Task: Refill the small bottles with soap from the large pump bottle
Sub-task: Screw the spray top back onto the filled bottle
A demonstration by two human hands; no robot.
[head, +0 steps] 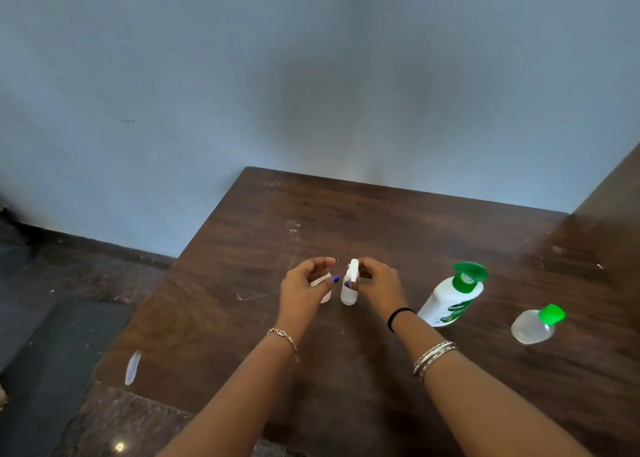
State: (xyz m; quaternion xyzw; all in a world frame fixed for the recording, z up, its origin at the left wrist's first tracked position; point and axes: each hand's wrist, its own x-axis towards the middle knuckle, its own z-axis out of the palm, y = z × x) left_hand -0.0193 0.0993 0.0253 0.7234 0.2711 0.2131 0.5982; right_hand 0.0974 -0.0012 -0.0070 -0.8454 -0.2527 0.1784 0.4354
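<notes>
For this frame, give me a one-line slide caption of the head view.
Both hands, left hand and right hand, hold small white bottles over the wooden table, green-capped pump bottle alongside.

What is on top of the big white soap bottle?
A green pump head sits on the big white soap bottle, green collar beneath. How much soap is inside cannot be seen; its body is opaque.

My left hand [306, 288] and my right hand [375, 285] each hold one small white bottle [348, 292] above the brown table [398, 221].
</notes>
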